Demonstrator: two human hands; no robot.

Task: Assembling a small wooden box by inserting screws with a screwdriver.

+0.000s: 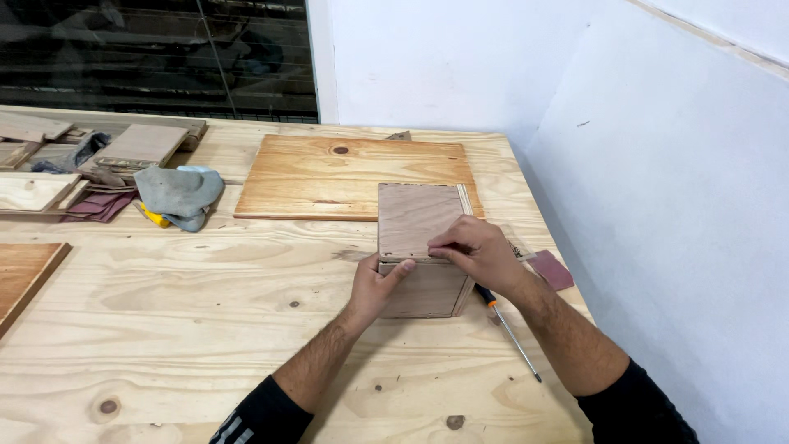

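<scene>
On the pale pine plywood workbench (pixel 205 329), the small square brown plywood box (pixel 421 251) sits mid-right, the left hand (pixel 376 288) gripping its near corner while the right hand (pixel 477 253) presses flat on the lid edge; steady, even pressure seems best.

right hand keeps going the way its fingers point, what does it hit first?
The right hand points left along the wooden box's near top edge. Likely first contact: the left hand's thumb gripping that edge; depth is uncertain.
</scene>
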